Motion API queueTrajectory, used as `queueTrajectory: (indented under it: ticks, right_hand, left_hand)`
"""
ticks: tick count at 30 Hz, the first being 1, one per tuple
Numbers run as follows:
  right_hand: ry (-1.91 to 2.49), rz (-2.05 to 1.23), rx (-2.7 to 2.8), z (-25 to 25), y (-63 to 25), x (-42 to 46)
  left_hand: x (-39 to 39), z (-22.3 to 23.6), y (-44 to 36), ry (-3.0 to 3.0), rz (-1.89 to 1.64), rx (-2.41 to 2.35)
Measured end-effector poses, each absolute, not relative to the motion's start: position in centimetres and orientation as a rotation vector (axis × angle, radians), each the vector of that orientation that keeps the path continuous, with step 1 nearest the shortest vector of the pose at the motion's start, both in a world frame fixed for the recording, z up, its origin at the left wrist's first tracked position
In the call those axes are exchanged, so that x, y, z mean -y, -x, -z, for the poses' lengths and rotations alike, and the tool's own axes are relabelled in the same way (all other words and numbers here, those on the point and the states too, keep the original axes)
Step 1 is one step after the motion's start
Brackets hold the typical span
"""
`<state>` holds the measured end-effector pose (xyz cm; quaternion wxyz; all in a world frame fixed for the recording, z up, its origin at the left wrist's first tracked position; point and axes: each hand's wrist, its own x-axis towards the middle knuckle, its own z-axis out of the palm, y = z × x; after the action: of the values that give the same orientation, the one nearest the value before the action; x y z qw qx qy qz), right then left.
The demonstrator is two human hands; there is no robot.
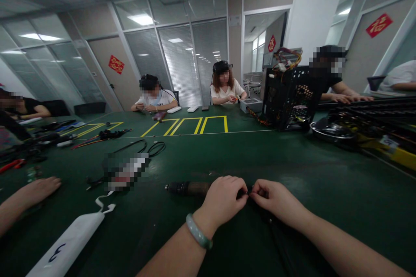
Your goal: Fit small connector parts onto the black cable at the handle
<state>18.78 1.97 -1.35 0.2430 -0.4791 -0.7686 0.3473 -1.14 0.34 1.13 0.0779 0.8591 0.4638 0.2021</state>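
In the head view an electric screwdriver [191, 188] lies on the green table, its narrow metal tip toward the left. My left hand [224, 199], with a pale green bangle [198, 231] on the wrist, covers the tool's right end. Its thumb and index finger are pinched together. Just to the right, my right hand [273, 199] has its fingertips pinched too, almost touching the left ones. Whatever sits between the fingertips is too small and dark to make out. A dark cable [274, 229] runs toward me beneath my right hand.
On the left are a white strip marked 3 [65, 246], a looped black cable [157, 149] and another person's hand [40, 190]. A black computer case [287, 97] stands at the right, near a metal dish [333, 130]. Several people sit around the green table [195, 156].
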Motion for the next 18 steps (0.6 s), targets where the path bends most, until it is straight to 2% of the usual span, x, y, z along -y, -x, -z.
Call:
queueTrajectory:
  ticks: [18]
  right_hand:
    - [1.316,-0.975,2.093,1.14,-18.92,-2.00]
  left_hand:
    - [-0.69,-0.65,1.31,-2.582,-0.659,-1.328]
